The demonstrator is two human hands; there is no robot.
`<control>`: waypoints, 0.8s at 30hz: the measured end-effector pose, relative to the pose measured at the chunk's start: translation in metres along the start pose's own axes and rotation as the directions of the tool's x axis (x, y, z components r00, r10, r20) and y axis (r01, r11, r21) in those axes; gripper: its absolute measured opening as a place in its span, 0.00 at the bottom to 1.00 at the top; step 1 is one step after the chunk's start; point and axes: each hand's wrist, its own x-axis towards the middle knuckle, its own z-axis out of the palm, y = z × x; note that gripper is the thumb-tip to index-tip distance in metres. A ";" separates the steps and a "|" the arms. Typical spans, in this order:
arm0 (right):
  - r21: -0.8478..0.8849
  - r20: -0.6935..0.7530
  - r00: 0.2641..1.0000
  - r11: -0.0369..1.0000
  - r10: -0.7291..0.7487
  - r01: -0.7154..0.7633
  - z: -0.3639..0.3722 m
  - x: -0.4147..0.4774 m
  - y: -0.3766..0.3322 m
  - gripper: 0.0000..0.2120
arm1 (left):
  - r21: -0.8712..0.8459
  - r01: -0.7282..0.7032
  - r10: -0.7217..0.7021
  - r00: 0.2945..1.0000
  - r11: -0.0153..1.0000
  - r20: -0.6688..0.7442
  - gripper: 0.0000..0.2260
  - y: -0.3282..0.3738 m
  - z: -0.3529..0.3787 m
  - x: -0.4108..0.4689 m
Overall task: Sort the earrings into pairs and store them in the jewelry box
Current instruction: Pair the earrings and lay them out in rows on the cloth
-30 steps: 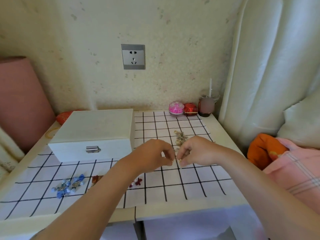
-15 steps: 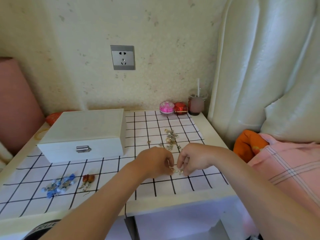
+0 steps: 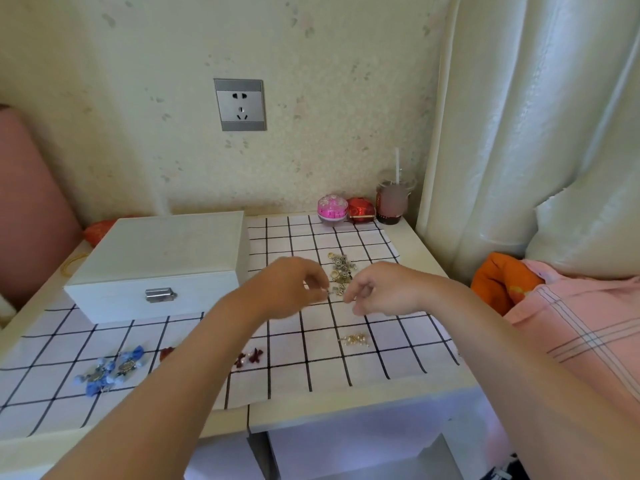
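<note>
Cloth (image 3: 311,368), white with black grid, covering the table (image 3: 426,258); the earrings lie on it.
Blue earrings (image 3: 110,370), a pair side by side, near left.
Red-brown earrings (image 3: 166,353), just right of the blue pair and partly hidden by the left forearm.
Dark red earrings (image 3: 249,356), a pair, near centre.
Gold-and-pearl earrings (image 3: 355,340), a pair, right of centre.
Left hand (image 3: 294,287), fingers curled, tips drawn together at the near edge of the loose pile; whether they hold a piece cannot be told.
Right hand (image 3: 377,289), likewise curled, thumb and forefinger close together; contents cannot be told.
Unsorted earrings (image 3: 341,268), a gold and silver heap just beyond both hands.
Jewelry box (image 3: 162,265), white, lid shut, metal clasp (image 3: 160,294) in front, far left.
Pink pot (image 3: 332,208), its marking too blurred to read; red pot (image 3: 361,210); cup with straw (image 3: 393,199), in a row at the wall.
Wall socket (image 3: 240,104), grey, unlabelled.
</note>
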 end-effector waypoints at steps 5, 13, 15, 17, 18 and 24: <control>-0.173 -0.310 0.939 0.980 -0.151 0.101 0.014 0.028 -0.015 0.10 | 0.266 0.138 -0.098 0.983 0.954 -0.158 0.15 -0.030 0.013 0.023; -0.398 -0.252 0.944 0.912 -0.215 0.101 0.030 0.060 -0.029 0.10 | 0.437 0.121 -0.093 0.992 0.891 -0.086 0.16 -0.041 0.025 0.040; -0.408 -0.240 0.947 0.908 -0.212 0.100 0.031 0.062 -0.029 0.08 | 0.384 0.127 -0.099 0.991 0.915 -0.093 0.13 -0.043 0.023 0.039; -0.415 -0.255 0.941 0.904 -0.223 0.102 0.031 0.062 -0.027 0.06 | 0.311 0.122 -0.089 0.989 0.942 -0.119 0.10 -0.045 0.022 0.034; -0.412 -0.265 0.937 0.905 -0.228 0.104 0.030 0.062 -0.026 0.06 | 0.285 0.118 -0.086 0.989 0.951 -0.119 0.09 -0.044 0.021 0.032; -0.206 -0.362 0.911 0.970 -0.198 0.129 0.016 0.046 -0.027 0.04 | 0.158 0.083 -0.076 0.996 0.984 -0.049 0.08 -0.029 0.016 0.019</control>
